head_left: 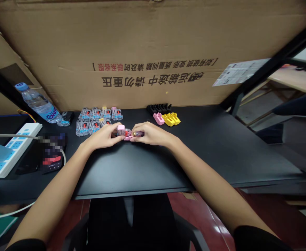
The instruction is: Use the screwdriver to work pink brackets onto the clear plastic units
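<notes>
Over the middle of the black table, my left hand (106, 136) is closed on a pink-and-clear plastic piece (121, 129) with something red inside. My right hand (151, 134) pinches a small purplish stick-like thing with a brass-coloured end (138, 134), close against that piece; its exact kind I cannot make out. A pink part (128, 138) shows low between the fingertips. Behind my left hand lie two rows of clear plastic assemblies (82, 128) with blue and red bits, some pink- or yellow-topped. Beyond my right hand are black parts (159, 108), a pink part (158, 119) and yellow parts (171, 119).
A water bottle (39, 104) leans at the back left. A white power strip (14, 150) with cables and a phone (52, 164) lie on the left. A cardboard sheet (153, 42) walls off the back. At right, dark-clad legs (296, 108) of another person show.
</notes>
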Available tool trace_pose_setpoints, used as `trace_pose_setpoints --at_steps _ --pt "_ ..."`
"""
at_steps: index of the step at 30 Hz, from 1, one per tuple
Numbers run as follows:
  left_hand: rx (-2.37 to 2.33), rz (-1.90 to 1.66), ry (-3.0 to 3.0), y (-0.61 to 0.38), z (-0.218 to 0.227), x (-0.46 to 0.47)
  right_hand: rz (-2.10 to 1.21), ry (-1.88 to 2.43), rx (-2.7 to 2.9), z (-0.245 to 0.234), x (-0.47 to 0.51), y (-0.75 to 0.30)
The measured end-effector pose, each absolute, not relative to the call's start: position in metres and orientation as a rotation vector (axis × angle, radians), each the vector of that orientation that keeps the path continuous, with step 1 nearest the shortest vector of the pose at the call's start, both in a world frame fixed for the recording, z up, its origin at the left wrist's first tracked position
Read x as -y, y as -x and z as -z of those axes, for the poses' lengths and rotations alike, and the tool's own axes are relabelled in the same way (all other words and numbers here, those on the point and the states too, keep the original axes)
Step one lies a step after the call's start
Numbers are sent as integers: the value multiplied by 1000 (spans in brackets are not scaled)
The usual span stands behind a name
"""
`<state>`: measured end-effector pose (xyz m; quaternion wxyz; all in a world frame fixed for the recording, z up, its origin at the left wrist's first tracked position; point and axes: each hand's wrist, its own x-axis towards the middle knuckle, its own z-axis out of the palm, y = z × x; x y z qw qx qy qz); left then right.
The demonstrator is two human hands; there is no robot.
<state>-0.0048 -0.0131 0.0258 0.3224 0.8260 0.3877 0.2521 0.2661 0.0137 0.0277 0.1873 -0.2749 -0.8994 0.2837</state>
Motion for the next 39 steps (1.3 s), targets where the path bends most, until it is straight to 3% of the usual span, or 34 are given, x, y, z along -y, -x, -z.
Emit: trace_pose_setpoints --at_steps 8,16,22,35,39 --pt "-1007 -665 -2195 6 -28 12 -778 902 2400 -30 -10 -266" --pt "-991 -655 -2246 6 -30 12 -468 1050 2554 -27 -10 -259" --pt "-989 -643 -2324 7 -31 12 -420 1088 2558 -30 -7 -257" --pt "-1070 -837 -2130 6 -35 16 -806 1032 2288 -48 -24 -289" --pt "-1034 -764 -2086 5 -29 16 -477 1332 1934 -45 -47 -322"
